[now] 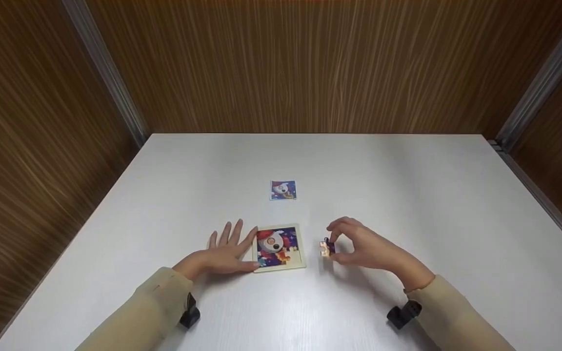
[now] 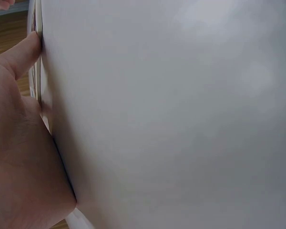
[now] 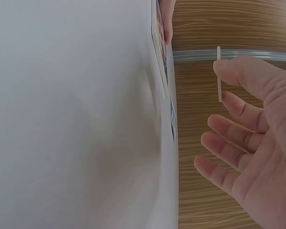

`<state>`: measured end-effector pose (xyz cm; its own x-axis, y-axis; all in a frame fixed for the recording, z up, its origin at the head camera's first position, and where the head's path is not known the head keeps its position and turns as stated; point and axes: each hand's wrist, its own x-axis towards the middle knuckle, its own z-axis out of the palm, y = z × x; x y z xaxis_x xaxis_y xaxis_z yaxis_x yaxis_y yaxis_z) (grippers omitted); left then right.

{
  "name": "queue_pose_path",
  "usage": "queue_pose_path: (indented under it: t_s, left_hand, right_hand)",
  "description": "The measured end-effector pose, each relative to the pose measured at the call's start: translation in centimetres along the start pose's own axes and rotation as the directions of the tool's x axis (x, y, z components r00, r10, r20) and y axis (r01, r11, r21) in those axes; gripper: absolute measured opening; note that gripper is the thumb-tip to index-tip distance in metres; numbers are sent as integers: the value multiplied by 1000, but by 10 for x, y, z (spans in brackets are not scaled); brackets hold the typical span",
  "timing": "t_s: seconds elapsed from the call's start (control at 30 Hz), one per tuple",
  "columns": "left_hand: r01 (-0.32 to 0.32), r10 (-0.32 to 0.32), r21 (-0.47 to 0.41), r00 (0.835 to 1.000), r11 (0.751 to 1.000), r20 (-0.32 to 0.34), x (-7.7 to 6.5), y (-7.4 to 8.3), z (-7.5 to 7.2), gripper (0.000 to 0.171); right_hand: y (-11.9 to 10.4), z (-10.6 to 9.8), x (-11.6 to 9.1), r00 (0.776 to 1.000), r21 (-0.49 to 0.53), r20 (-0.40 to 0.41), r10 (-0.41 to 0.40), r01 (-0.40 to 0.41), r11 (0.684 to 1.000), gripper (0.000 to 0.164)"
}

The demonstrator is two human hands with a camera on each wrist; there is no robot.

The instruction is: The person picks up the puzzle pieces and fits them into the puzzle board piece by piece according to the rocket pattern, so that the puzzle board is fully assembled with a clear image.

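Observation:
A puzzle piece (image 1: pixel 325 247), dark with an orange-yellow part, is pinched between the thumb and index finger of my right hand (image 1: pixel 371 247). In the right wrist view the piece (image 3: pixel 219 76) appears edge-on, held off the table. To its left lies a square jigsaw puzzle in a pale frame (image 1: pixel 303 258), with a rocket picture and a bare patch at its lower right. My left hand (image 1: pixel 225 253) rests spread at the frame's left side, thumb and index fingertip touching its edge. The left wrist view shows the left thumb (image 2: pixel 26 55) on the frame's edge.
A small square picture card (image 1: pixel 283 190) with a similar rocket image lies beyond the puzzle on the white table (image 1: pixel 383 170). Wood-grain panels (image 1: pixel 281 68) stand behind the table and at both sides.

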<state>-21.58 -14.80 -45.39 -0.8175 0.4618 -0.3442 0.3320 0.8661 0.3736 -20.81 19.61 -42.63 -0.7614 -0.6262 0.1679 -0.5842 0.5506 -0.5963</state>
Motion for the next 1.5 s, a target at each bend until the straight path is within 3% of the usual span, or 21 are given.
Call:
queue_pose_path:
  t_s: [0.9, 1.2, 1.5]
  left_hand:
    - [14, -14, 5, 1000, 1000, -2, 3, -2, 2, 91]
    - [-6, 6, -12, 1000, 1000, 12, 3, -3, 1, 93]
    - [2, -2, 2, 1000, 1000, 3, 3, -3, 2, 91]
  right_hand:
    - [-21, 28, 43, 997, 12, 73, -30, 30, 999, 22]
    - [-18, 41, 54, 993, -41, 117, 1, 4, 999, 24]
    - [-15, 49, 58, 988, -151, 156, -14, 37, 988, 25]
